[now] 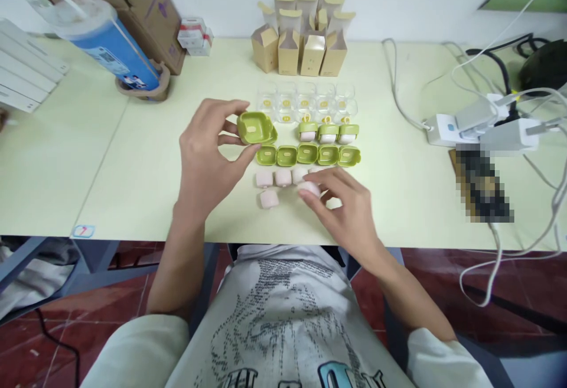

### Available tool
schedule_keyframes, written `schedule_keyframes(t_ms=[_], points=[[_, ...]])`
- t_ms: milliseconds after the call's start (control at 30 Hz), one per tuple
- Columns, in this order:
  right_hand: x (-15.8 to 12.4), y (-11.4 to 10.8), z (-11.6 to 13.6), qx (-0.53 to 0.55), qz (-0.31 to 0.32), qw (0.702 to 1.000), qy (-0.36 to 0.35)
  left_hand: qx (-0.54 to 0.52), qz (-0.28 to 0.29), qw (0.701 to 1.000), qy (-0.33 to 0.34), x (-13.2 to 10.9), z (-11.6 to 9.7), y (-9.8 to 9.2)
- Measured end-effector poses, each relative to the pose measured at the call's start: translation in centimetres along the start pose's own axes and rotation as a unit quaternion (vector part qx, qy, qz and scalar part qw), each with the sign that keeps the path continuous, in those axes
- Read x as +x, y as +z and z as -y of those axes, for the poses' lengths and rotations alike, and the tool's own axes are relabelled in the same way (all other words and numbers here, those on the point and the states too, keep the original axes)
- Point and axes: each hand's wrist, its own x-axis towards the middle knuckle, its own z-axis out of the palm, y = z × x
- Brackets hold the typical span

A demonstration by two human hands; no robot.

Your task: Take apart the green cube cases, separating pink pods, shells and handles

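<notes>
My left hand grips a small green plastic case by its sides, raised over the table with its hollow facing up. Between the thumb and fingers of my right hand is a pale pink rounded block, close to the tabletop. Other pink blocks lie in front of me, some partly behind my right fingers. Beyond them runs a row of open green cases. Three green cases with pale blocks stand behind that row on the right.
Clear plastic covers with yellow marks sit in rows farther back. Behind them stand several open cardboard boxes. A blue cup in a holder is at left. Power strips and cables and a blurred-out dark object lie at right.
</notes>
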Motion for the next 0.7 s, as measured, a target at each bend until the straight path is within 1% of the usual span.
schedule_keyframes(t_ms=[67,167,333,433,567,633,700], points=[[-0.6,1.1,-0.4,-0.012,0.045,0.999,0.000,0.015,0.002,1.000,-0.009,0.0,0.2,-0.1],[-1.4,2.2,-0.8,-0.032,0.080,0.996,-0.020,0.024,0.020,1.000,0.001,-0.2,0.2,0.1],[-1.9,1.9,-0.8,-0.087,0.126,0.987,-0.050,0.022,0.025,0.999,0.001,-0.2,0.1,0.5],[-1.8,2.3,-1.0,-0.145,0.136,0.977,-0.080,0.021,0.024,0.999,-0.003,-0.1,0.1,0.5],[-1.8,3.1,-1.2,-0.237,0.143,0.955,-0.103,0.009,0.014,1.000,0.021,-0.1,0.0,0.8],[-1.6,3.1,-1.1,-0.258,0.152,0.949,-0.104,-0.002,0.008,0.999,0.043,0.0,0.0,1.0],[-1.3,2.6,-1.0,-0.252,0.141,0.951,-0.105,-0.006,0.007,0.998,0.063,0.0,-0.1,1.1]])
